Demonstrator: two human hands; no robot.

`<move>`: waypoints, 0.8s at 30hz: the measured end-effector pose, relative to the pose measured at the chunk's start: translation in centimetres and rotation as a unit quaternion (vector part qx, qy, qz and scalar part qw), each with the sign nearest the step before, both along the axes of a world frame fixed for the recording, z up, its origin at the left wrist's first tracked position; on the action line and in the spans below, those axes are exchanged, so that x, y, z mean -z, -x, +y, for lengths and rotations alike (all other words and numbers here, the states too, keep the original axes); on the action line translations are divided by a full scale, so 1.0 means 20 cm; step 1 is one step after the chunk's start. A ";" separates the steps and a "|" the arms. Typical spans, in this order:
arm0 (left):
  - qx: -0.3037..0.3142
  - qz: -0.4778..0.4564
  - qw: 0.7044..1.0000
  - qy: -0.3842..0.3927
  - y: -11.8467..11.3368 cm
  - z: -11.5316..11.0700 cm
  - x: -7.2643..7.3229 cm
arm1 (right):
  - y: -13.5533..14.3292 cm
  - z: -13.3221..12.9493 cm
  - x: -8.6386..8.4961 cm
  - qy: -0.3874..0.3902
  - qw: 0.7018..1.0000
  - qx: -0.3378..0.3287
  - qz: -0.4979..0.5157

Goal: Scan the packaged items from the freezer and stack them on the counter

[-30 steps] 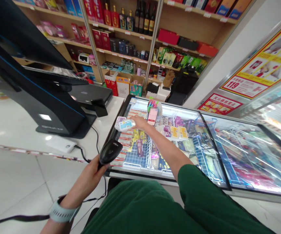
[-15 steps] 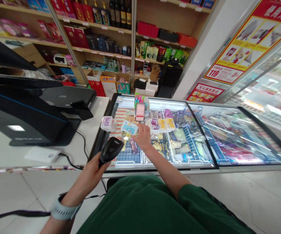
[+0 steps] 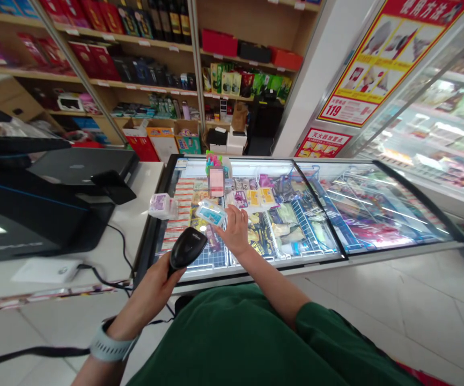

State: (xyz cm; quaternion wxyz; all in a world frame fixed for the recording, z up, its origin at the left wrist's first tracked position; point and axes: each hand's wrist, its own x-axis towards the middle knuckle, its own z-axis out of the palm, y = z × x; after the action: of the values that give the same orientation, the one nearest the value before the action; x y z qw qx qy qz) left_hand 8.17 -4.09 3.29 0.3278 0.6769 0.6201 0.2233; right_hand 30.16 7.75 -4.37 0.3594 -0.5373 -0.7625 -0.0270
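Observation:
My left hand (image 3: 151,287) is wrapped round the handle of a black handheld scanner (image 3: 188,247), whose head points up and to the right. In my right hand (image 3: 235,231) is a small white and blue package (image 3: 211,213), gripped at its right end above the glass lid of a freezer (image 3: 316,256). White and purple packages (image 3: 162,206) stand at the left edge of the freezer. More packages, purple (image 3: 237,199) and yellow (image 3: 259,198), lie on the glass beyond my right hand. Behind the held package a phone-like pink panel (image 3: 216,182) stands near colourful items (image 3: 213,161).
On the left counter (image 3: 143,201) are a large black terminal (image 3: 34,209), a white box (image 3: 46,269) and cables. Shelves (image 3: 143,88) with bottles and boxes stand behind. A pillar with red and yellow signs (image 3: 384,59) rises at the right.
The view has turned to the right, so the surroundings sit further left. The held package is tilted more and sits closer to the scanner head. Both hands keep their holds.

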 end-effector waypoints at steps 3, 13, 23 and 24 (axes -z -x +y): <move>0.003 0.003 1.000 0.001 -0.01 0.00 0.01 | -0.01 -0.01 0.00 0.002 1.000 0.002 -0.001; 0.001 0.001 1.000 0.015 -0.01 0.00 0.01 | -0.03 -0.01 0.01 0.039 0.998 0.041 0.022; -0.009 0.012 1.000 0.002 0.03 0.00 0.06 | -0.41 0.15 -0.02 0.030 0.964 0.264 0.033; -0.009 0.013 1.000 0.000 0.03 0.00 0.06 | -0.44 0.16 -0.01 0.035 0.960 0.276 0.022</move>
State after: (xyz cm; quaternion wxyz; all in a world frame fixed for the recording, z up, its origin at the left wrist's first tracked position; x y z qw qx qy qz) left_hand 7.50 -4.04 2.17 0.3181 0.6742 0.6301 0.2173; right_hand 38.88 10.95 -4.13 0.3360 -0.7394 -0.5770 -0.0864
